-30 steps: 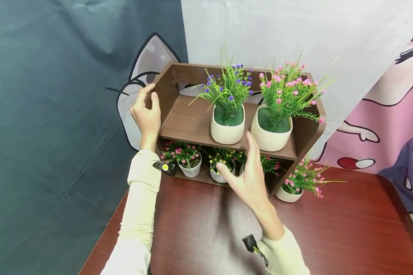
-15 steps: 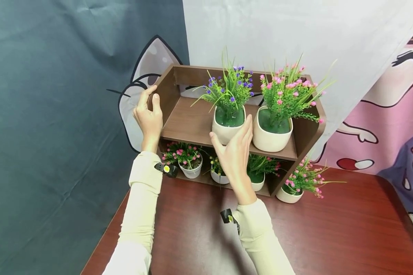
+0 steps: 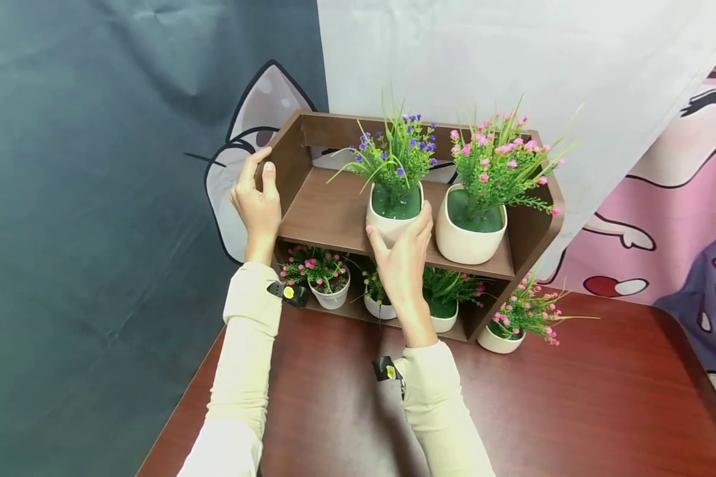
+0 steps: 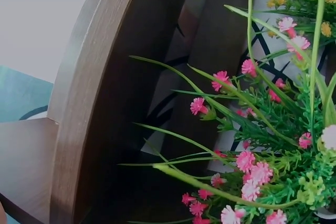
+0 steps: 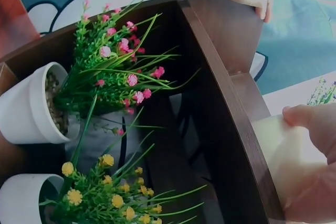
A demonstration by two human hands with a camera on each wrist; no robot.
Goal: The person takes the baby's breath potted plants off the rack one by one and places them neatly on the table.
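A brown two-tier shelf (image 3: 328, 205) stands on the table. On its top board sits a white pot of purple flowers (image 3: 386, 226), and my right hand (image 3: 402, 268) holds that pot from the front, thumb on the left side and fingers on the right. The right wrist view also catches the thumb against the pale pot (image 5: 273, 150). My left hand (image 3: 258, 205) grips the shelf's left side panel (image 3: 289, 149), thumb inside and fingers outside. Right of the held pot stands a larger white pot of pink flowers (image 3: 468, 232), apart from my fingers.
Below, the lower tier holds a pink-flowered pot (image 3: 330, 291), a yellow-flowered pot (image 3: 378, 306) and another pot (image 3: 444, 318) partly behind my right hand. A further pink-flowered pot (image 3: 501, 339) stands on the reddish table (image 3: 602, 384), right of the shelf.
My right hand has moved left and up from in front of the shelf to the purple-flowered pot and now holds it. The left hand has stayed at the side panel.
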